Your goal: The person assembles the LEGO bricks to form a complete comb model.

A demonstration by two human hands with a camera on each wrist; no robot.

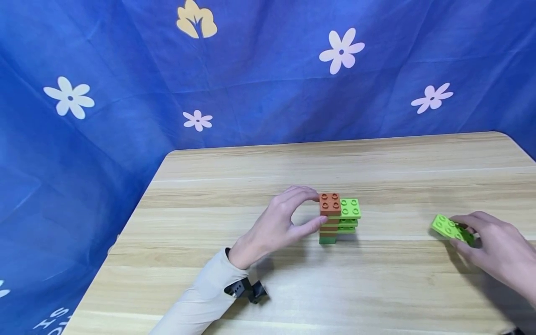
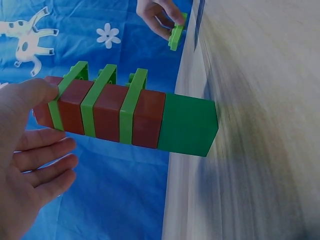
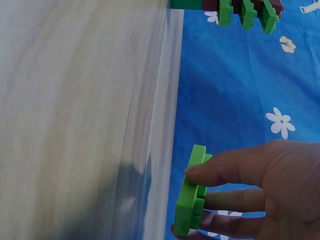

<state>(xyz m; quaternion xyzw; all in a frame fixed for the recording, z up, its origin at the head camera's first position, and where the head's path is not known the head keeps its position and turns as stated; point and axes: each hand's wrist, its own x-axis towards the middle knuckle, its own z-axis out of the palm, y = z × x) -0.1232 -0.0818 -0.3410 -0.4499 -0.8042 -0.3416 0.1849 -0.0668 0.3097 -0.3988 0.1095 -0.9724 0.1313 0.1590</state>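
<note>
A tower of toy building bricks stands upright on the table, a dark green brick at its base. Above that, reddish-brown bricks alternate with thin light green bricks that jut out to the right. My left hand holds the tower near its top, thumb on the near side and index finger at the far left corner; its other fingers hang loosely curved. Off to the right, my right hand pinches a loose light green flat brick, tilted and raised above the table. Its studs point up and partly towards the fingers.
The wooden table reaches back to a blue cloth printed with flowers. A small black device sits at my left wrist, under the pale sleeve.
</note>
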